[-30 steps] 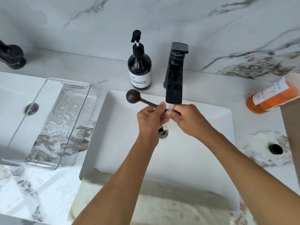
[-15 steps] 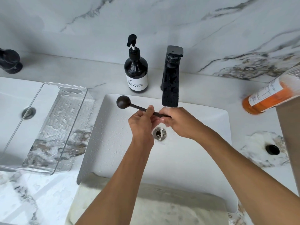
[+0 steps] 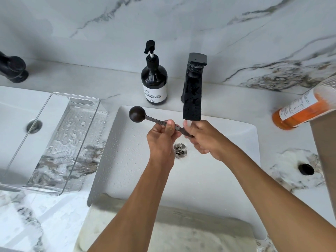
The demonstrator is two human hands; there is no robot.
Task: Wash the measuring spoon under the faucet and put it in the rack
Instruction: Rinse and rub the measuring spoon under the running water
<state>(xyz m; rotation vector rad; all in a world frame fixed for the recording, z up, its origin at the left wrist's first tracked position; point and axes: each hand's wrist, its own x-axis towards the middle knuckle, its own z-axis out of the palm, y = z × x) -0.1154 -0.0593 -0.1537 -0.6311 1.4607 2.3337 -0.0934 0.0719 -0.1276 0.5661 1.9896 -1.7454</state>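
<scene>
A dark measuring spoon [image 3: 138,114] with a round bowl and ridged handle is held level over the white sink [image 3: 209,179]. My left hand [image 3: 161,138] pinches the middle of the handle. My right hand [image 3: 203,138] closes around the handle's end, right below the spout of the black faucet [image 3: 192,93], where a thin stream of water falls. The spoon's bowl points left, toward the clear plastic rack [image 3: 52,142], which stands wet on the counter left of the sink.
A black pump soap bottle [image 3: 154,82] stands behind the sink, left of the faucet. An orange bottle [image 3: 301,110] lies on its side at the right. A drain [image 3: 180,150] sits below my hands. A second basin [image 3: 18,113] and a dark tap [image 3: 12,69] are far left.
Both hands have dropped a little below the spout and the spoon's bowl has moved left. My right hand has slid along the handle's end under the water.
</scene>
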